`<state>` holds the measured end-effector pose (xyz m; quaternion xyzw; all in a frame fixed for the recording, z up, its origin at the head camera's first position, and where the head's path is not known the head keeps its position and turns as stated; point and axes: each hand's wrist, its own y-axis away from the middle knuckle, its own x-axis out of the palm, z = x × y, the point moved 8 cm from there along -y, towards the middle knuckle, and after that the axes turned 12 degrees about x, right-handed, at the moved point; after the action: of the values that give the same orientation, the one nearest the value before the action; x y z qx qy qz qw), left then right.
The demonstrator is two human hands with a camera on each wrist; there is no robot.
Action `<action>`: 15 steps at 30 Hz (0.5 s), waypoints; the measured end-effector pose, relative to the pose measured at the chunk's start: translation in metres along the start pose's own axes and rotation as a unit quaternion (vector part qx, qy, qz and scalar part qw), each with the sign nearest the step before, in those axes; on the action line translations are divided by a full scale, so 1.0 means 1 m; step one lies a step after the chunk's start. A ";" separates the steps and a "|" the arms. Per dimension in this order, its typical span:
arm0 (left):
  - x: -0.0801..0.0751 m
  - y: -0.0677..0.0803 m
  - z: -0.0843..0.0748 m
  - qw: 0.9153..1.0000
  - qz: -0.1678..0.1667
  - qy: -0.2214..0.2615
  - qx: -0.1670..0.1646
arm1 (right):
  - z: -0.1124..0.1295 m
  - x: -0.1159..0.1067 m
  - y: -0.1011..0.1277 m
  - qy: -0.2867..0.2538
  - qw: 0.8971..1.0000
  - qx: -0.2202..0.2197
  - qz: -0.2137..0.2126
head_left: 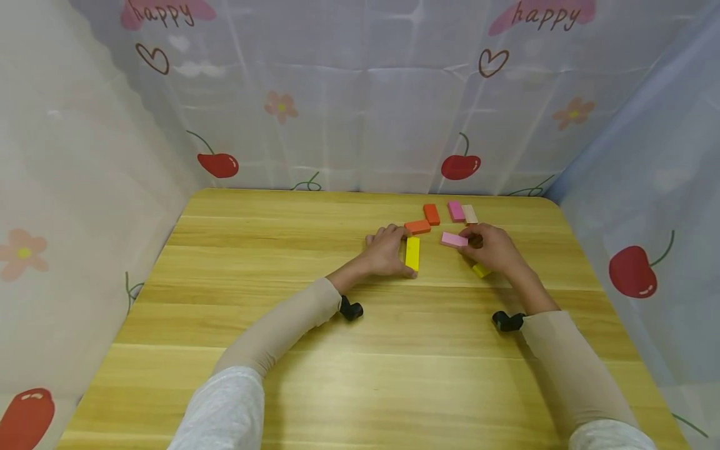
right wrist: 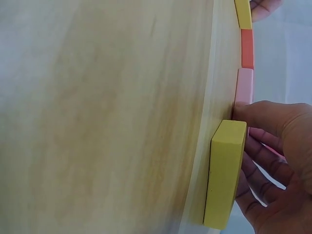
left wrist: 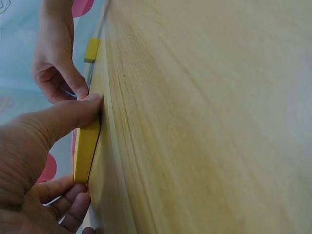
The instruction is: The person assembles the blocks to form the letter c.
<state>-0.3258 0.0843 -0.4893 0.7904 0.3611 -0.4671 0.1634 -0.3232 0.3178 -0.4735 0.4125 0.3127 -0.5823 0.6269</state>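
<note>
1. Yellow block (head_left: 412,253): flat rectangular wooden piece, lies lengthwise on the desk (head_left: 281,350), approx. centre-right, just below an orange block (head_left: 417,227).
2. Pink block (head_left: 454,239): flat, pale pink, lies w/ a slight tilt just right of the orange one.
3. Second yellow block (head_left: 480,270): mostly hidden under the right hand; right wrist view shows it thick, square-edged, flat on the desk.
4. Left hand (head_left: 388,252) grip: thumb at the near end of the yellow block, fingers curled at the far end, pinching it end to end; left wrist view confirms this.
5. Right hand (head_left: 492,249) grip: fingers curled, tips on the pink block's right end; the second yellow block touches the hand's underside.
6. Behind: another orange block (head_left: 431,214), a pink (head_left: 456,210) & a beige block (head_left: 469,214) near the desk's far edge.
7. Room: wide bare desk left & towards the person; cherry-print curtain (head_left: 360,112) close on three sides.
</note>
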 end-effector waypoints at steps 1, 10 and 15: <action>0.000 0.000 0.000 1.000 0.000 0.000 0.001 | 0.000 0.000 0.000 -0.001 1.000 -0.003 -0.001; -0.001 0.002 0.001 1.000 0.004 -0.002 0.008 | 0.000 -0.001 0.000 -0.003 1.000 -0.023 -0.007; -0.006 0.006 0.001 1.000 0.003 0.006 0.008 | 0.001 -0.002 0.001 -0.010 1.000 -0.025 -0.007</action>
<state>-0.3236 0.0770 -0.4855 0.7956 0.3560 -0.4646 0.1566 -0.3230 0.3175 -0.4708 0.3884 0.3238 -0.5830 0.6359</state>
